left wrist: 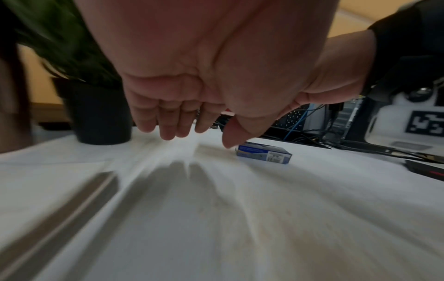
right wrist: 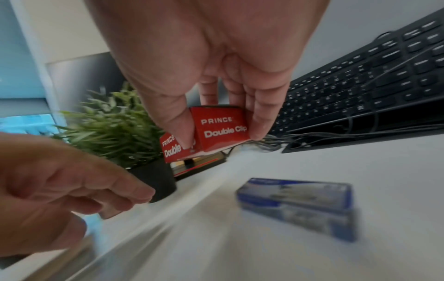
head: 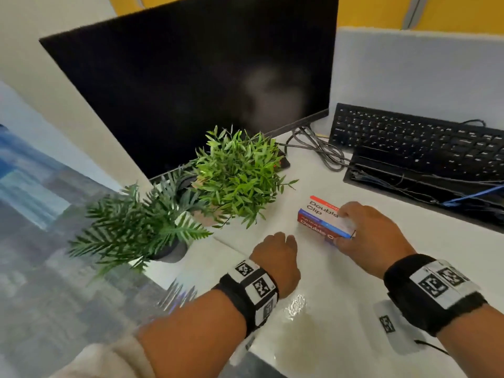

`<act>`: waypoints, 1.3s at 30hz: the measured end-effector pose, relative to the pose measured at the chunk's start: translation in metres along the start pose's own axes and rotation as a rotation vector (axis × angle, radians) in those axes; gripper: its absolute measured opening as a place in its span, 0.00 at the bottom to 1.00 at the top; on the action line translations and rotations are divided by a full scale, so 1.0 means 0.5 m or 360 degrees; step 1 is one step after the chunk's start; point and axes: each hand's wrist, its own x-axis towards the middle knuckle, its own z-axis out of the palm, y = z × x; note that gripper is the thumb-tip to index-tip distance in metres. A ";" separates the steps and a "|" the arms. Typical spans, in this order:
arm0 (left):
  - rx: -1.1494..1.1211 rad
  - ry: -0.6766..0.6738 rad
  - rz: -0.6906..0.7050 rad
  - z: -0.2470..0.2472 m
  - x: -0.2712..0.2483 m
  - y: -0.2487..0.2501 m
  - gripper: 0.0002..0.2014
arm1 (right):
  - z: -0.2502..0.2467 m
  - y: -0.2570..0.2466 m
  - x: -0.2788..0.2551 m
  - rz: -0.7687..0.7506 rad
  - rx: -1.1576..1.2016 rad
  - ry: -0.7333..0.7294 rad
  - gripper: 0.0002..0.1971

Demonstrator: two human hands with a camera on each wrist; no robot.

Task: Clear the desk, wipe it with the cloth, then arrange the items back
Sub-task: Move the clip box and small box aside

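My right hand [head: 342, 227] pinches two red-and-white "Double Clip" boxes [head: 319, 216] side by side between thumb and fingers, lifted a little off the white desk [head: 341, 309]. The right wrist view shows both red boxes [right wrist: 221, 129] in the right hand [right wrist: 223, 133], and a blue box [right wrist: 298, 207] lying on the desk below. In the left wrist view that blue box [left wrist: 264, 155] lies just past my thumb. My left hand [head: 275, 255] hovers left of the boxes with loosely curled fingers [left wrist: 173, 121] and holds nothing. No cloth is in view.
A light green potted plant [head: 240, 173] and darker plants in a black pot [head: 141, 222] stand left of the boxes. Behind them is a dark monitor [head: 204, 91]. A black keyboard [head: 414, 143] leans at the back right above a cable tray [head: 409, 186], with loose cables [head: 319, 148].
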 end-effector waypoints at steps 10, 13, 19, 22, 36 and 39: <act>0.0211 -0.0148 0.0077 0.072 -0.272 -0.315 0.40 | 0.178 -0.259 -0.105 -0.0214 0.0120 -0.0124 0.23; 0.0283 -0.0235 0.0188 0.089 -0.287 -0.360 0.41 | 0.229 -0.304 -0.102 -0.0232 0.0091 -0.0135 0.23; 0.0212 -0.0185 0.0259 0.091 -0.286 -0.373 0.36 | 0.287 -0.342 -0.075 -0.0161 0.0028 -0.0103 0.23; 0.0172 -0.0173 0.0279 0.086 -0.285 -0.375 0.35 | 0.295 -0.349 -0.067 -0.0128 0.0003 -0.0074 0.22; 0.0262 -0.0233 0.0262 0.048 -0.270 -0.334 0.26 | 0.245 -0.311 -0.073 -0.0087 0.0139 0.0103 0.21; 0.0225 -0.0066 0.0403 0.016 -0.256 -0.263 0.16 | 0.194 -0.234 -0.071 0.0027 0.0060 0.0182 0.15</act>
